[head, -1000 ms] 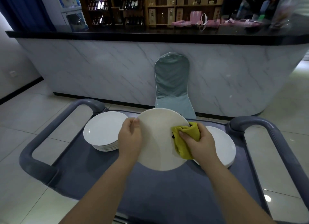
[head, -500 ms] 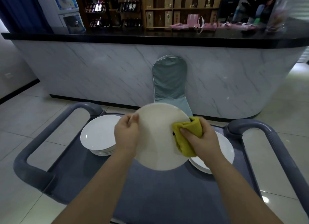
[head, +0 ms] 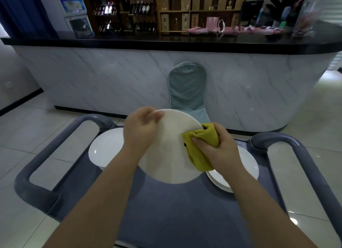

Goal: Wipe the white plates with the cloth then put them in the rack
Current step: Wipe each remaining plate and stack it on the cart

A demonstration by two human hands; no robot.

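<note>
A white plate (head: 168,155) is held tilted above the grey cart. My left hand (head: 140,131) grips its upper left rim, thumb on the near face. My right hand (head: 216,149) holds a folded yellow cloth (head: 201,151) wrapped over the plate's right edge. A stack of white plates (head: 105,151) lies on the cart at the left, partly hidden by my left arm. Another stack of white plates (head: 248,164) lies at the right, behind my right hand. No rack is in view.
The grey cart (head: 175,207) has thick curved handles on the left (head: 55,147) and right (head: 303,155). A covered chair (head: 187,92) stands beyond it against a marble bar counter (head: 111,77). Tiled floor lies on both sides.
The plate has been turned, and my left hand has shifted up along the rim to its top left. My right hand with the cloth stays on the right edge.
</note>
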